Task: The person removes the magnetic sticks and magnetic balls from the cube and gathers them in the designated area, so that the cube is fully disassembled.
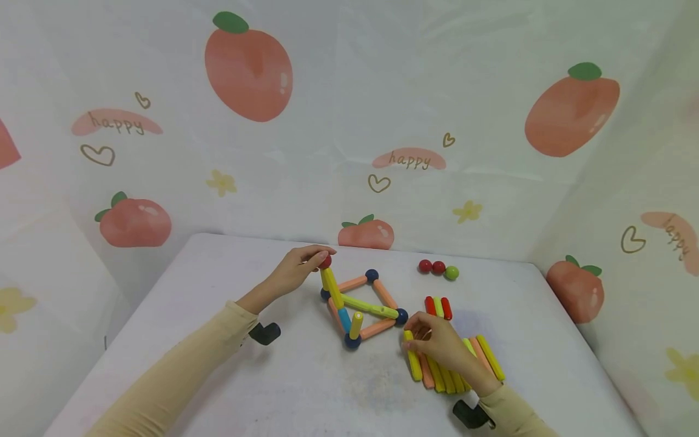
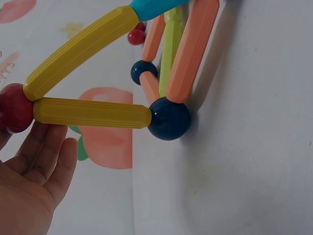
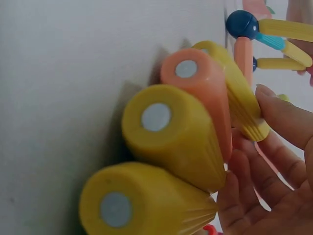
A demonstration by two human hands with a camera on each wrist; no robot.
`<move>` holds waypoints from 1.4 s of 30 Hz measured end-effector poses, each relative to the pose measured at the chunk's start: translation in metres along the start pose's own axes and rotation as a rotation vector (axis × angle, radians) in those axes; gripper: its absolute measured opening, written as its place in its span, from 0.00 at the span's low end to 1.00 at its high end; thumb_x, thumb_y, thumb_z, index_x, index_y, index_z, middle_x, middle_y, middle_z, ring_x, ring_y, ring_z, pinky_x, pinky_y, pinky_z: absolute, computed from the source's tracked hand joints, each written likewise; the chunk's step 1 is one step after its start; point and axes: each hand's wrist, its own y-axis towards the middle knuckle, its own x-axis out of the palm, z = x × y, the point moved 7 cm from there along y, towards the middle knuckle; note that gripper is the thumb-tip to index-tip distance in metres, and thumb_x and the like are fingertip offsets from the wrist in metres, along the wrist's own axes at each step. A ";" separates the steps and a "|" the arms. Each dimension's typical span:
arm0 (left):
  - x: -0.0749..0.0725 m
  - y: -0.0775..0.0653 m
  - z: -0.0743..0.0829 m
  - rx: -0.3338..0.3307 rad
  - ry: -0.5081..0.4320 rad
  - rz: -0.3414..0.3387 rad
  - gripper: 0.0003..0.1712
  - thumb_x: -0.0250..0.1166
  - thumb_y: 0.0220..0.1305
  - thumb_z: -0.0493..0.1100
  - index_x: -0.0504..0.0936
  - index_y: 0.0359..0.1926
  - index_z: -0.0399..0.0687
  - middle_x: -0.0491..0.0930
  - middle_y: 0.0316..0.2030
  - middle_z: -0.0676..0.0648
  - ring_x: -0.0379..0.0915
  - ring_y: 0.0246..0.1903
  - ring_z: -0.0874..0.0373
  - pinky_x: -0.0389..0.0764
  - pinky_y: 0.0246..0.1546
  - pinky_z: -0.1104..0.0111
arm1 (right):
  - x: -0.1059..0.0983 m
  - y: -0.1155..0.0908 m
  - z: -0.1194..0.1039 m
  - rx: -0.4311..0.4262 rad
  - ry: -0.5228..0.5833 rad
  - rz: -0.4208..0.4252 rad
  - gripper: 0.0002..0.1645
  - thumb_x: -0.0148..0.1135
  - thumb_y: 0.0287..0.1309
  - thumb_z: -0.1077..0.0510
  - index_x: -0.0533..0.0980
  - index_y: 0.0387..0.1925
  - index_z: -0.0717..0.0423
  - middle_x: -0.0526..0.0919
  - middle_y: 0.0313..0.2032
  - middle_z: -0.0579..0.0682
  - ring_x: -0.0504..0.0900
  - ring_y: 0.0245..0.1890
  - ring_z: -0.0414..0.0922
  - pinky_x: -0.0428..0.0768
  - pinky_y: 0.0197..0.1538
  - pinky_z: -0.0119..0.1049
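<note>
Left hand [image 1: 295,269]: we pinch the red ball [image 1: 327,263].
Right hand [image 1: 439,346], nearer: we pinch the yellow stick [image 1: 414,359] at its far end.
Long axis: near-to-far, frame [image 1: 378,329] leftward.

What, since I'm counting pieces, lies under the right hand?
Near ends of plastic-looking yellow sticks and an orange stick show in the head view; the right hand hides their far ends and anything fully beneath.

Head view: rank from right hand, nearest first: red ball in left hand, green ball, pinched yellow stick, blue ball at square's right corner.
1. Yellow stick, pinched by the right hand.
2. Blue ball, just left of the hand.
3. Green ball, toward the back.
4. Red ball, farthest left, in the left hand.
</note>
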 end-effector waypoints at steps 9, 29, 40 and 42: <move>0.000 0.000 0.000 0.007 -0.007 -0.002 0.20 0.52 0.76 0.52 0.79 0.60 0.51 0.81 0.55 0.41 0.78 0.46 0.49 0.81 0.55 0.51 | 0.004 -0.001 0.007 -0.027 -0.060 -0.049 0.13 0.74 0.53 0.54 0.81 0.40 0.51 0.82 0.35 0.44 0.76 0.35 0.42 0.77 0.39 0.26; 0.001 0.002 -0.003 0.013 -0.001 0.001 0.20 0.52 0.76 0.52 0.79 0.60 0.51 0.82 0.54 0.42 0.79 0.47 0.51 0.82 0.53 0.58 | 0.001 -0.005 0.005 0.063 -0.111 -0.026 0.15 0.77 0.48 0.54 0.80 0.37 0.51 0.80 0.32 0.44 0.75 0.34 0.41 0.77 0.38 0.28; 0.000 0.001 -0.001 0.006 -0.004 0.004 0.20 0.52 0.76 0.52 0.79 0.60 0.51 0.82 0.54 0.41 0.78 0.46 0.51 0.82 0.53 0.57 | -0.011 0.007 -0.021 -0.068 -0.063 0.065 0.14 0.72 0.55 0.58 0.81 0.44 0.52 0.85 0.40 0.46 0.80 0.41 0.43 0.82 0.45 0.33; 0.000 0.001 -0.001 0.008 -0.006 0.004 0.20 0.52 0.76 0.52 0.79 0.60 0.51 0.82 0.54 0.41 0.78 0.46 0.51 0.82 0.53 0.58 | -0.011 0.012 -0.029 -0.133 -0.042 0.079 0.15 0.71 0.56 0.59 0.81 0.46 0.54 0.85 0.42 0.48 0.82 0.43 0.45 0.83 0.47 0.35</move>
